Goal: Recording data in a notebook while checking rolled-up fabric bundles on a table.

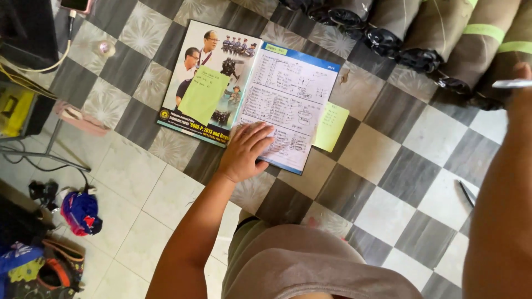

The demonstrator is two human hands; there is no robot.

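L hand [244, 153] flat, fingers together, on open notebook [252, 91] mid-frame; R hand [521, 75] upper right pinching pen [511, 84].

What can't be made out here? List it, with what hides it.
Head view only:
- Right hand: cut off by the right edge; whether it grips the pen is unclear.
- Notebook page under the left hand: covered by the palm.
- Cover under the green note: hidden.
- Rolls: cut off by the top edge.

A home: checkered tile floor [399, 166], charging phone [75, 5], scattered bags [55, 271] and rolled mats [443, 39].
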